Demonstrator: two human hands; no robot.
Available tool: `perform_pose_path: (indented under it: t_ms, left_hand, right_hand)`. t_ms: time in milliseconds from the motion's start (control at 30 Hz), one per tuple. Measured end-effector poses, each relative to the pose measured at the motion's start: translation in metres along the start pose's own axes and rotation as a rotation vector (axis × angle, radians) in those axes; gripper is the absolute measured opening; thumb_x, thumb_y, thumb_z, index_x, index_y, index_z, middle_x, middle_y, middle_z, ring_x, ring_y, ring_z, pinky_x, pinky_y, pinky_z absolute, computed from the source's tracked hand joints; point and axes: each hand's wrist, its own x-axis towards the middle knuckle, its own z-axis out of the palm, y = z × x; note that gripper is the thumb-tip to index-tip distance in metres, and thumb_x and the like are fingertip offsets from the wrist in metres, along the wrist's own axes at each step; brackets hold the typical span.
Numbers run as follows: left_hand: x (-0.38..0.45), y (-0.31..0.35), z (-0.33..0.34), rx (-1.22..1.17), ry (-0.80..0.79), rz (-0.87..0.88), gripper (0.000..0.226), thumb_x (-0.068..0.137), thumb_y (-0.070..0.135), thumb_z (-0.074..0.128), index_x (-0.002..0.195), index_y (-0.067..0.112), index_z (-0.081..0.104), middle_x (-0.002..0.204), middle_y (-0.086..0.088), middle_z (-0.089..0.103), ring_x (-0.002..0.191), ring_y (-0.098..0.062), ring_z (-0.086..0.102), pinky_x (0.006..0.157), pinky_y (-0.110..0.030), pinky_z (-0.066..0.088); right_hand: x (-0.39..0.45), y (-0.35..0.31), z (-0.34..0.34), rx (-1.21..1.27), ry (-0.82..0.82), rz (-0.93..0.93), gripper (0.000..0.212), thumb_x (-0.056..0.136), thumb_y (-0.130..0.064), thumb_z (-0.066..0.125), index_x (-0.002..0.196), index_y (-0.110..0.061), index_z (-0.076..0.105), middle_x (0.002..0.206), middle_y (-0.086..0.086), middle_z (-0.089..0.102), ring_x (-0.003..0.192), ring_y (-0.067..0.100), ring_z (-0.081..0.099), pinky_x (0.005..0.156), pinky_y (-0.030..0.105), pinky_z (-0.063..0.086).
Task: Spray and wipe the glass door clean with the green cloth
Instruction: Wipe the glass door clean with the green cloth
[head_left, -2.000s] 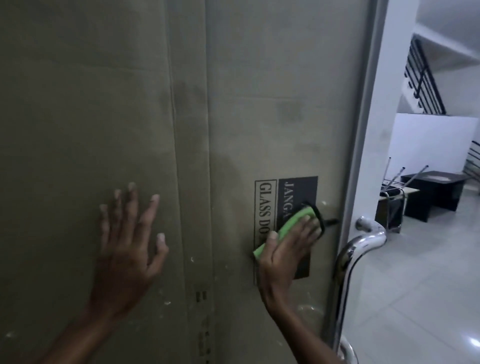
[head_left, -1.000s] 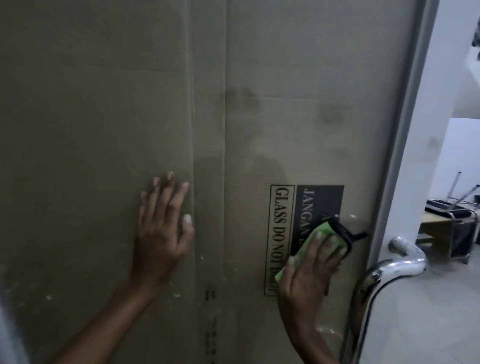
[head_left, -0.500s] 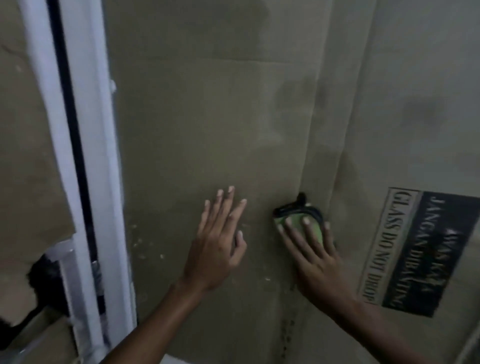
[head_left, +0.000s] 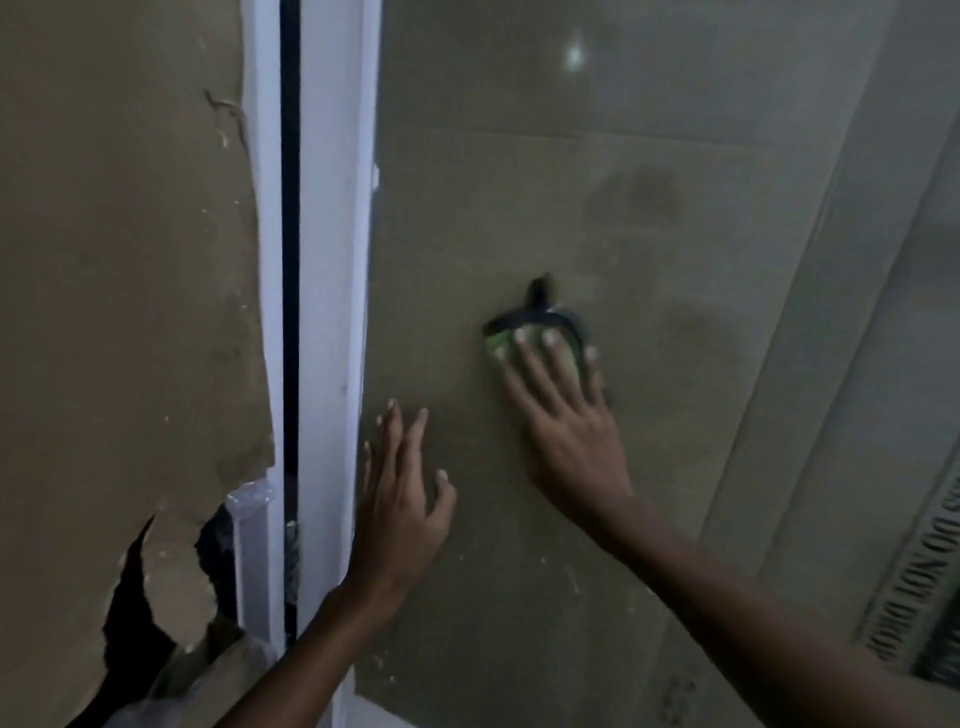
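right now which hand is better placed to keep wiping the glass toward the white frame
The right hand: its straight fingers already press the green cloth against the glass door. The left hand lies bare on the glass beside the white frame, holding no cloth.

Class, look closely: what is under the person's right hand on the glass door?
Under the right hand lies the green cloth, black-edged, pressed flat against the glass door by straight fingers. Only its upper part shows; the hand covers the rest and the glass beneath.
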Motion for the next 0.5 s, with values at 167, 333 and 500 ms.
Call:
perform_pose_path:
  t_ms: [167, 333, 500]
  left_hand:
    - [0.002, -0.017, -0.011, -0.016, 0.008, 0.000, 0.064, 0.094, 0.028, 0.044, 0.155, 0.019, 0.025, 0.167, -0.006, 0.012, 0.154, -0.020, 0.013, 0.122, -0.051, 0.022]
    - [-0.001, -0.036, -0.017, -0.032, 0.013, -0.054, 0.065, 0.093, 0.025, 0.046, 0.154, 0.016, 0.028, 0.167, -0.005, 0.010, 0.154, -0.020, 0.013, 0.121, -0.053, 0.023]
    - [-0.005, -0.044, -0.020, -0.067, 0.048, -0.052, 0.064, 0.092, 0.021, 0.047, 0.154, 0.017, 0.030, 0.166, -0.003, 0.016, 0.151, -0.018, 0.023, 0.112, -0.052, 0.039]
  right_hand:
    - [-0.071, -0.003, 0.025, -0.080, -0.338, -0.678, 0.064, 0.090, -0.023, 0.048, 0.153, -0.027, 0.042, 0.167, 0.002, 0.025, 0.157, 0.022, 0.015, 0.128, 0.048, 0.001]
    - [-0.030, 0.022, -0.006, 0.015, -0.014, -0.158, 0.063, 0.097, -0.011, 0.049, 0.157, -0.022, 0.036, 0.165, 0.009, 0.029, 0.156, 0.030, 0.020, 0.126, 0.054, 0.016]
    - [0.013, -0.006, 0.003, 0.037, 0.157, 0.239, 0.068, 0.097, -0.008, 0.054, 0.159, -0.006, 0.026, 0.167, 0.013, 0.020, 0.157, 0.031, 0.005, 0.126, 0.059, 0.008]
